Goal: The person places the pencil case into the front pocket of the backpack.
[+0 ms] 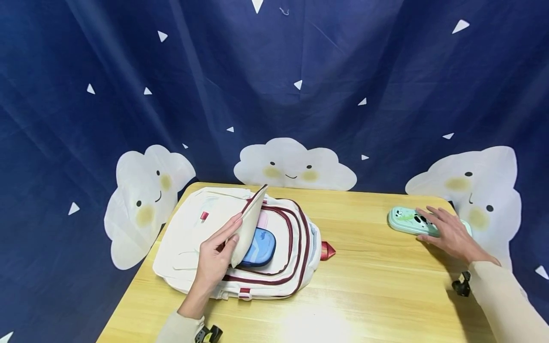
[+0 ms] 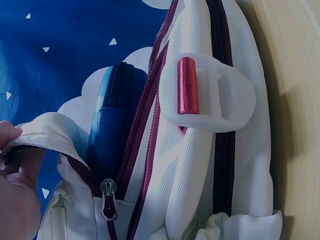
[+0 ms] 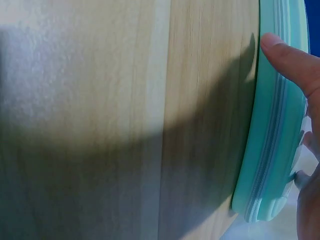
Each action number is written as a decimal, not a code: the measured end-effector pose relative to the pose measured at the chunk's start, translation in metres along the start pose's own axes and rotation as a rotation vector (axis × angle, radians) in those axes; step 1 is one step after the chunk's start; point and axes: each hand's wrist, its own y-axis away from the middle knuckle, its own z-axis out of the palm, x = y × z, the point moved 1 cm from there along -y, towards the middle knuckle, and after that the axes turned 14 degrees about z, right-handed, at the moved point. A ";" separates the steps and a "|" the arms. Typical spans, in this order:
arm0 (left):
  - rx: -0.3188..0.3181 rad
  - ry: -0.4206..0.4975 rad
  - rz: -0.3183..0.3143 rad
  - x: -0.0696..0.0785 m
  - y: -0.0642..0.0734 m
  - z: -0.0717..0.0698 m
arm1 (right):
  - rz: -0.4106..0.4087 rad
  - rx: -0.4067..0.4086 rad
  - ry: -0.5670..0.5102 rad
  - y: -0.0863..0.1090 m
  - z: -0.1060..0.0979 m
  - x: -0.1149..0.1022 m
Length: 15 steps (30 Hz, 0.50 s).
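A white backpack with dark red zips lies on the left of the table. My left hand pinches the raised flap of its front pocket between thumb and fingers. Inside the opened pocket sits a blue zip case, its dark zip edge showing in the left wrist view. Part of something pink shows behind it. At the right, my right hand spans a mint green pencil case with panda prints. Its thumb touches the zipped side; the other fingers reach over the top.
The wooden table carries both things. A red pointed tab sticks out at the backpack's right end. Behind the table hangs a dark blue curtain with white clouds. The pencil case lies near the table's back right corner.
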 end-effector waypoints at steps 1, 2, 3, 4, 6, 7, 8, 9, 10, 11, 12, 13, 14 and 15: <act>0.001 0.002 0.001 0.000 0.000 0.000 | -0.003 0.001 0.007 0.000 0.000 0.001; 0.002 0.002 0.000 0.000 0.000 0.000 | -0.005 0.002 0.013 0.000 0.001 0.002; 0.002 0.003 -0.001 0.000 0.000 0.000 | -0.008 0.004 0.019 0.000 0.001 0.003; 0.002 0.003 -0.001 0.000 0.000 0.000 | -0.014 0.009 0.026 0.000 0.001 0.003; 0.002 0.005 -0.001 -0.001 0.000 0.000 | -0.028 0.022 0.040 0.000 0.002 0.004; 0.002 0.005 0.001 -0.001 0.000 0.000 | -0.043 0.037 0.051 0.000 0.002 0.004; 0.001 0.003 0.003 -0.001 0.000 0.000 | -0.056 0.051 0.058 -0.001 0.002 0.004; 0.001 0.003 0.005 -0.001 0.000 0.000 | -0.071 0.066 0.067 -0.001 0.002 0.004; 0.001 0.002 0.007 -0.001 0.000 0.000 | -0.085 0.082 0.078 -0.001 0.002 0.003; 0.001 0.001 0.008 -0.001 0.000 0.000 | -0.094 0.094 0.089 -0.002 0.002 0.003; 0.001 0.001 0.009 -0.001 0.000 0.000 | -0.101 0.104 0.102 -0.002 0.002 0.003; 0.001 0.000 0.009 -0.001 0.000 0.000 | -0.104 0.107 0.111 -0.002 0.002 0.002; 0.000 0.001 0.007 -0.001 0.000 0.000 | -0.101 0.106 0.119 -0.002 0.003 0.002; 0.000 0.003 0.006 -0.001 0.000 0.001 | -0.097 0.102 0.126 -0.002 0.003 0.001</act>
